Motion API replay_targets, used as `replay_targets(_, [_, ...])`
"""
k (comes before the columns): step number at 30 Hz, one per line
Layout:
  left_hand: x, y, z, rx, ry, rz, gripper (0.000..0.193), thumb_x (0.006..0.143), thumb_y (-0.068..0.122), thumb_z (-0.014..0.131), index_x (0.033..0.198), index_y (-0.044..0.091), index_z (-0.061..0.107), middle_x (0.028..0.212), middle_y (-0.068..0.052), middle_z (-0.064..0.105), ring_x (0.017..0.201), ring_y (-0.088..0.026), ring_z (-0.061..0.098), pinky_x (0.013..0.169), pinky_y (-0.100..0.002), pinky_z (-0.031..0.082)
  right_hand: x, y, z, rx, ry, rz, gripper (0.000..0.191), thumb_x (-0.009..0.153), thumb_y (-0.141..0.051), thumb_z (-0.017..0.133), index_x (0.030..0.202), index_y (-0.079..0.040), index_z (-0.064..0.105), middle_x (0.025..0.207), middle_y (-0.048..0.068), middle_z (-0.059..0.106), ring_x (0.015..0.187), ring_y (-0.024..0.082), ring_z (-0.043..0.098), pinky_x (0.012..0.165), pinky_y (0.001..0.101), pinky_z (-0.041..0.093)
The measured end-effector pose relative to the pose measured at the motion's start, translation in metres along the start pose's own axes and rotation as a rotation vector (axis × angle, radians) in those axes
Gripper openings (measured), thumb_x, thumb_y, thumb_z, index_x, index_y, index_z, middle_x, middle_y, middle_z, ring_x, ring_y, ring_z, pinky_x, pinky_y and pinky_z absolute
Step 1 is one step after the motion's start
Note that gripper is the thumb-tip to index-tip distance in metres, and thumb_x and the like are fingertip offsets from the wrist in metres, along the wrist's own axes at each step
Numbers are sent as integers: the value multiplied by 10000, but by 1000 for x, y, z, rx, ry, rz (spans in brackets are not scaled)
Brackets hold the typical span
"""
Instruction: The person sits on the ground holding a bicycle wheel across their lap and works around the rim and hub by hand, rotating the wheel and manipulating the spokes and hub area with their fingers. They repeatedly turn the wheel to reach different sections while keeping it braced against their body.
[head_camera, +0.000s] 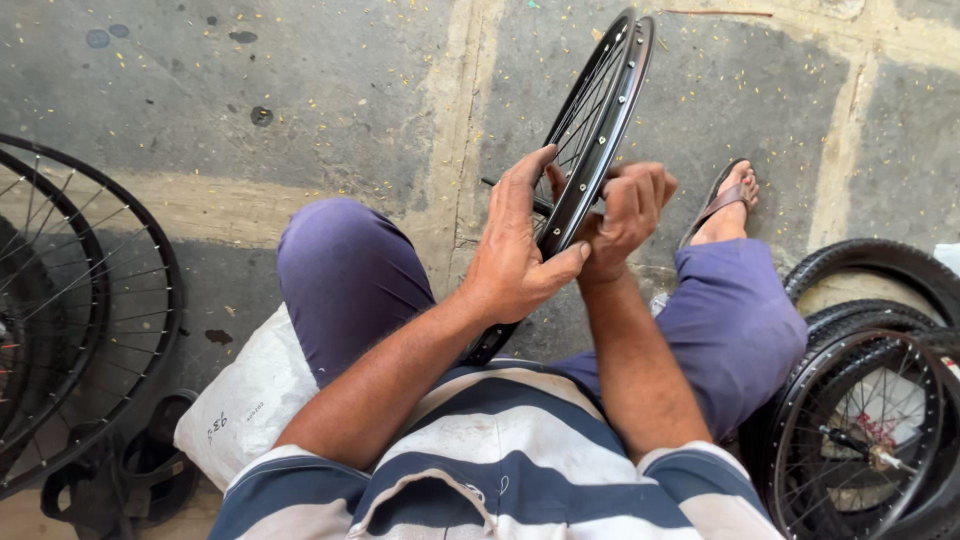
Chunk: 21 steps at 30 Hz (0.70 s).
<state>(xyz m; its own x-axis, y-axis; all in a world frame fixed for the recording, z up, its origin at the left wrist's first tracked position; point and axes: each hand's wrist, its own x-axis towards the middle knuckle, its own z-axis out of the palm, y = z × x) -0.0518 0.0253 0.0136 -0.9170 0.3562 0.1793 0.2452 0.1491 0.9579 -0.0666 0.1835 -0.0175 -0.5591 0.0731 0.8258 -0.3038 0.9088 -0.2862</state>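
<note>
Stained concrete floor (300, 90), speckled with yellow grit. I see the bicycle rim (600, 110) stood on edge between the knees, steadied for close work. Left hand (515, 250) wraps its near edge, thumb pressed underneath; right hand (625, 215) is curled tight at the spokes, contents hidden. Spare wheels (70, 300) left, tyres (870, 400) right.
</note>
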Motion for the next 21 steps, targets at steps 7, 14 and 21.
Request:
replay_targets(7, [1,0,-7,-8,-26,4,975,850,329,768,1610,13,244,1571,-240,391,1481,-401,393,1257,-492,322,-20,17,-22,823,-425,699,282,1034,-211,720,1178,15,632,1058,43,712,990,138,648,906,293,533])
replay_targets(14, [0,0,-6,-22,-34,-18,1008,823,357,784,1601,12,246,1565,-236,391,1482,-401,391,1252,-495,324,-9,29,-30,1388,-583,961,395,1118,-159,614,1444,63,596,1079,74,666,998,121,626,900,255,502])
replay_targets(21, [1,0,-4,-28,-37,-11,986,838,351,776,1603,14,253,1567,-225,410,1477,-391,401,1263,-496,311,11,24,-31,1045,-640,579,411,927,-182,771,1255,-3,601,1259,83,659,1199,170,641,1065,321,528])
